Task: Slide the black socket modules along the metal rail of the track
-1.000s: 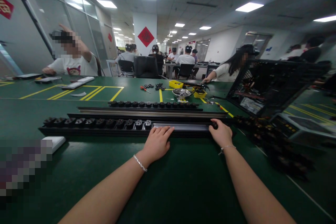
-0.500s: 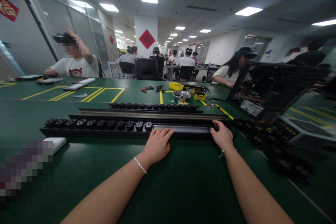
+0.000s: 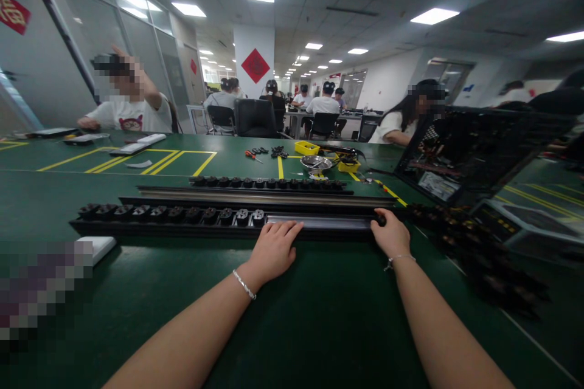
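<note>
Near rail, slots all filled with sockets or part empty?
Part empty. The near rail holds black sockets along its left stretch only; the bare channel runs between the left hand and the right hand.

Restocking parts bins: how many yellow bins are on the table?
2: one yellow bin left of the metal bowl, another right of it. More may be hidden.
</note>
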Demonstrator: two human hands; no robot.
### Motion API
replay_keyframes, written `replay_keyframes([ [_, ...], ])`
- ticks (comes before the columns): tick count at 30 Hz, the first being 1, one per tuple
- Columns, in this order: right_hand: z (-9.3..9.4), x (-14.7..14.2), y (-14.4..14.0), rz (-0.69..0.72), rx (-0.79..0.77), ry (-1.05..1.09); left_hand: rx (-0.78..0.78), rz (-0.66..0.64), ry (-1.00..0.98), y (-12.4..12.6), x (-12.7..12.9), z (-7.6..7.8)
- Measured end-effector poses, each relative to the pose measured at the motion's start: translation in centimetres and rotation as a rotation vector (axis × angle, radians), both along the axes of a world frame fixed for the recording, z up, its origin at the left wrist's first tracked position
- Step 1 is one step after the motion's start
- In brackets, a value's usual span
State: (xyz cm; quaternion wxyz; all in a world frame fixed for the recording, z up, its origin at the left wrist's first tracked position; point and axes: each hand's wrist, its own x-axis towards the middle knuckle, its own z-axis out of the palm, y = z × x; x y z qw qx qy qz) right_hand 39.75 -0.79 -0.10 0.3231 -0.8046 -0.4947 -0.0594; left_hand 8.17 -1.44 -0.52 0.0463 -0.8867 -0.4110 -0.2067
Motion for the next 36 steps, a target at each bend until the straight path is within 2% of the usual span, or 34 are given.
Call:
replay_keyframes([
  [7, 0.2, 0.2, -0.1, -0.033, -0.037, -0.001, -0.006, -0.017, -0.014, 0.1, 0.0, 0.0],
  [25, -0.1, 0.4, -0.1, -0.034, 0.019, 0.011, -0.017, -0.024, -0.019, 0.2, -0.1, -0.1],
  [31, -0.5, 1.6, -0.2, -0.169, -0.007, -0.010, -0.016, -0.025, -0.016, 0.2, -0.1, 0.0],
  [36, -0.7, 2.4, 0.0, -0.165, -0.065, 0.048, -0.007, -0.026, -0.011, 0.1, -0.2, 0.0],
])
